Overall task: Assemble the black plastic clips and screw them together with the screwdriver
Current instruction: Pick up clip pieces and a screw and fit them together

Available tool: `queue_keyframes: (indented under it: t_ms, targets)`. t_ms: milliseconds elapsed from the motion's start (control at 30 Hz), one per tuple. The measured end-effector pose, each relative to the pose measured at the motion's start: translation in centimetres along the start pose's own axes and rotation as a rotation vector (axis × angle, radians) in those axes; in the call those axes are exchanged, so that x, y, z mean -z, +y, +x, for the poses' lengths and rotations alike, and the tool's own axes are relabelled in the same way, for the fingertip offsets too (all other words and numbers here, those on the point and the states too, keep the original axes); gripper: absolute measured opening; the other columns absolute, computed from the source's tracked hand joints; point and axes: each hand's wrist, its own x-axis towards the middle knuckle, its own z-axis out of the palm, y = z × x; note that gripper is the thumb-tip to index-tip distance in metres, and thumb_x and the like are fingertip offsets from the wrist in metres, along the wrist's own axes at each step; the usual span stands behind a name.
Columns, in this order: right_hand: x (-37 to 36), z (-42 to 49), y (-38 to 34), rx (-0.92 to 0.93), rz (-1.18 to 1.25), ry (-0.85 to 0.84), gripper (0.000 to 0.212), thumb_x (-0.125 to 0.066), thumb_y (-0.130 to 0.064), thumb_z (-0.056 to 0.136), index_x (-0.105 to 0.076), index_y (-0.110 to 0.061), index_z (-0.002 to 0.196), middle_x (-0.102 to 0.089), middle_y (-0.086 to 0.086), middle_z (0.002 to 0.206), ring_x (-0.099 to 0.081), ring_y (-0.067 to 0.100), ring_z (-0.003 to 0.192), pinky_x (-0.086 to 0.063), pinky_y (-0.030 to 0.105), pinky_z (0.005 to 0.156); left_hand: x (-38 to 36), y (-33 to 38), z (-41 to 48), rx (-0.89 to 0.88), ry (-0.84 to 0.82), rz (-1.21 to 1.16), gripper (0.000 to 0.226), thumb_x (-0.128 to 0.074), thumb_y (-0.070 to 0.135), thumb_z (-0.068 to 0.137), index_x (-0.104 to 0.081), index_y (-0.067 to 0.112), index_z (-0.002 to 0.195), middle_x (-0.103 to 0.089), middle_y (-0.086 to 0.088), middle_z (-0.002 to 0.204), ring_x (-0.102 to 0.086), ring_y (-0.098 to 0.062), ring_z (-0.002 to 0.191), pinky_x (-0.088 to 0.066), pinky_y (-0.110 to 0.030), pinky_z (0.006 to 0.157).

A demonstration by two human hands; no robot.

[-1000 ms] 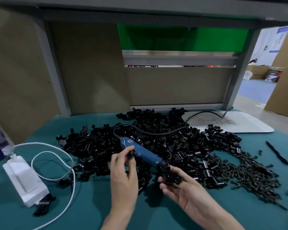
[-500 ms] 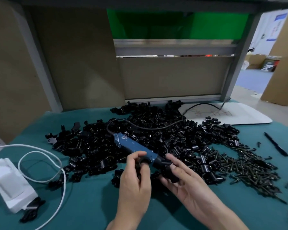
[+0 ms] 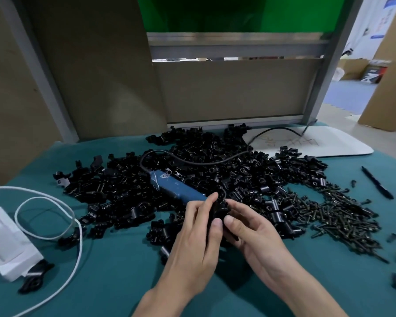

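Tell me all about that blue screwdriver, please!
The screwdriver is a blue, scuffed, plastic-looking barrel with pale tape and a label near its back end. A black cord loops from there across the black clips it lies on, slanting. Its tip is hidden behind the left hand, which holds a clip.

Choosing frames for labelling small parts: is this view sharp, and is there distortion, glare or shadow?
Head view: wide-angle bend tilts the post; the clip pile merges into a dark mass with small glints; the held clip between left hand and right hand is soft and dark; the hands shade the mat; screws read distinct.
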Motion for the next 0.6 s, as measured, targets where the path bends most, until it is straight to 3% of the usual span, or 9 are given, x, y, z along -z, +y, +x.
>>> queue_keyframes:
  t_ms: [67,200,333,433,600]
  targets:
    - [0.1,-0.11,-0.17,0.007,0.006,0.004,0.045,-0.084,-0.02,0.068,-0.08,-0.023,0.113,-0.076,0.002,0.108,-0.074,0.016,0.105,-0.059,0.023,0.082,0.05,0.03,-0.01,-0.016,-0.02,-0.011,0.046,-0.022,0.066,0.101,-0.016,0.064,0.147,-0.033,0.03,0.13,-0.054,0.005,0.11,-0.046,-0.01,0.083]
    - [0.31,-0.3,-0.6,0.015,-0.035,-0.038,0.039,-0.083,-0.022,0.077,-0.078,-0.024,0.116,-0.077,0.003,0.115,-0.073,0.016,0.108,-0.058,0.022,0.085,-0.03,-0.25,0.03,-0.024,-0.055,-0.055,0.051,-0.028,0.061,0.103,-0.022,0.051,0.153,-0.04,0.025,0.127,-0.056,0.0,0.111,-0.045,-0.015,0.088]
    - [0.55,-0.38,-0.7,0.017,-0.052,-0.062,0.059,-0.097,-0.037,0.064,-0.077,-0.022,0.118,-0.077,0.003,0.113,-0.073,0.016,0.107,-0.058,0.023,0.086,0.0,-0.35,0.04,-0.028,-0.079,-0.081,0.051,-0.032,0.055,0.104,-0.025,0.048,0.154,-0.044,0.023,0.126,-0.055,-0.002,0.115,-0.044,-0.013,0.091]
    - [0.49,-0.41,-0.73,0.028,-0.053,-0.058,0.05,-0.092,-0.032,0.067,-0.079,-0.024,0.114,-0.079,-0.001,0.106,-0.075,0.013,0.102,-0.058,0.02,0.084,-0.04,-0.42,-0.03,-0.028,-0.082,-0.092,0.05,-0.034,0.052,0.104,-0.027,0.047,0.153,-0.045,0.022,0.127,-0.054,-0.002,0.117,-0.04,-0.008,0.092]
    - [0.41,-0.53,-0.84,0.053,-0.061,-0.049,0.041,-0.085,-0.026,0.072,-0.08,-0.023,0.113,-0.078,0.004,0.112,-0.075,0.016,0.104,-0.058,0.021,0.086,-0.08,-0.48,-0.03,-0.024,-0.069,-0.079,0.05,-0.036,0.054,0.104,-0.026,0.05,0.153,-0.047,0.02,0.124,-0.055,-0.005,0.117,-0.04,-0.008,0.092]
